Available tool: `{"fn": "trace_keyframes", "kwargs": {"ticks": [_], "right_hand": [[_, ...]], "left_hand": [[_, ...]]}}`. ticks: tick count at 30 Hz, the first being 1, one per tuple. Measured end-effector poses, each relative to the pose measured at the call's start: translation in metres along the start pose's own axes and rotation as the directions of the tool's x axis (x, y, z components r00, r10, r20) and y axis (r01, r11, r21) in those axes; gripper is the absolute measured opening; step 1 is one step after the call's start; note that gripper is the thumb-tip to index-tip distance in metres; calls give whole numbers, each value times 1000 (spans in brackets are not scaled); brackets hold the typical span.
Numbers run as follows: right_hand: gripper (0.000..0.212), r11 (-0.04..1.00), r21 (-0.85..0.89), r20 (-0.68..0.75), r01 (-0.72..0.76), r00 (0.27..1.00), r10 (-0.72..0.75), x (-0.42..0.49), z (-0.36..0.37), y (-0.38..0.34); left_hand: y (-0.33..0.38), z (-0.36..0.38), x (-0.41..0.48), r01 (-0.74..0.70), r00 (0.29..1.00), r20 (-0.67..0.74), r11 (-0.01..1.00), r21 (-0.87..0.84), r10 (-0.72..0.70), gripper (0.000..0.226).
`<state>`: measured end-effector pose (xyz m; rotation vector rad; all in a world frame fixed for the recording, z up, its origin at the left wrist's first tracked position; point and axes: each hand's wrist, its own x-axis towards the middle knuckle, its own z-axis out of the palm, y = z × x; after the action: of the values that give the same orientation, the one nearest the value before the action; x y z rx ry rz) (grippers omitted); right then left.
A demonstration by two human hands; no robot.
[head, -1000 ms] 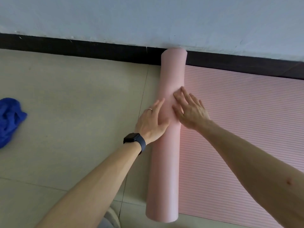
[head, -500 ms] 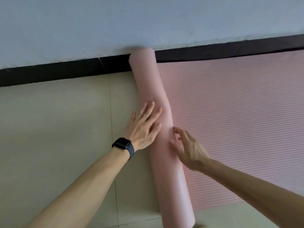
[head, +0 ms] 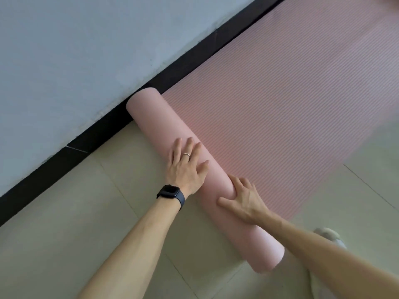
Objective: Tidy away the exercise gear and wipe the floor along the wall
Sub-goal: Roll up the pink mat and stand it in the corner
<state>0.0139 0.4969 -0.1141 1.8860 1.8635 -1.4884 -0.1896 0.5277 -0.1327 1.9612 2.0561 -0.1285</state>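
Pink ribbed foam exercise mat (head: 291,108), on tiled floor (head: 64,223) beside black skirting board (head: 108,130): part-rolled, long stretch still flat; left hand (head: 186,169) and right hand (head: 245,201) spread flat on roll (head: 172,128), gripping nothing; wiping apparently not begun.

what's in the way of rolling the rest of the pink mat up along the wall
Nothing visible. Both hands, left hand and right hand, rest flat on the rolled part, and the unrolled mat ahead lies bare beside the black baseboard.
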Motion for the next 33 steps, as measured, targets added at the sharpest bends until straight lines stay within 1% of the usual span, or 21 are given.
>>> {"fn": "trace_keyframes", "kwargs": {"ticks": [2,4,5,6,8,10,12,13,14,15,16,17,19,20,21,23,24,26,28,30,33], "right_hand": [[83,985,-170,-171,-20,985,-9,-7,-2,1],[89,955,-295,-347,-15,933,-92,-26,7,1],[95,937,-349,-385,-7,913,-137,-38,16,3],[104,915,-403,-387,-7,907,-164,-50,28,4],[119,879,-476,-348,-40,926,-146,-65,53,12],[121,857,-514,-328,-44,933,-149,-65,56,25],[115,856,-517,-319,-10,930,-182,-56,37,42],[113,875,-484,-306,7,935,-177,-53,22,49],[112,904,-426,-289,23,944,-160,-49,5,54],[111,933,-359,-258,34,957,-135,-45,-13,56],[110,945,-324,-228,37,967,-116,-40,-30,59],[108,945,-327,-212,27,972,-101,-34,-45,61],[106,940,-337,-262,-59,964,-34,-27,-66,63],[103,938,-316,-343,-141,939,26,-28,-68,60],[96,938,-275,-449,-210,891,67,-31,-60,54],[82,944,-226,-625,-242,779,50,-45,-26,42],[84,935,-262,-635,-238,773,19,-52,-7,38],[109,905,-347,-534,-245,845,24,-61,18,37],[125,885,-391,-465,-252,884,46,-58,17,47],[127,885,-399,-441,-241,897,46,-50,4,63],[128,882,-406,-443,-240,896,40,-46,-8,80]], "left_hand": [[12,0,11,14,1000,6,999,36,-14,68],[26,-3,25,8,997,79,996,87,-15,65],[35,-4,33,10,995,101,994,105,-21,65],[42,-5,40,20,994,109,993,120,-33,65],[56,-6,52,45,993,106,989,138,-60,66],[65,-7,60,51,994,88,992,113,-61,65],[63,-13,60,-29,1000,-9,999,-23,29,60],[60,-17,55,-126,988,-105,986,-113,115,57],[57,-20,48,-251,951,-226,955,-158,213,54],[53,-21,40,-362,894,-334,921,-144,299,53],[48,-19,31,-440,846,-381,892,-100,374,52],[44,-16,24,-483,828,-349,875,-45,439,54],[40,-9,19,-470,870,-137,881,56,473,60],[42,-8,23,-442,894,-39,893,88,446,62],[48,-9,32,-414,910,27,904,105,413,62],[69,-18,52,-395,918,94,909,132,386,62],[80,-22,60,-390,919,122,910,140,375,63],[98,-27,71,-363,926,169,918,161,337,65],[108,-27,73,-329,937,183,926,185,297,66],[115,-27,74,-311,943,186,931,193,276,65],[120,-35,78,-337,931,209,924,180,299,63]]}}
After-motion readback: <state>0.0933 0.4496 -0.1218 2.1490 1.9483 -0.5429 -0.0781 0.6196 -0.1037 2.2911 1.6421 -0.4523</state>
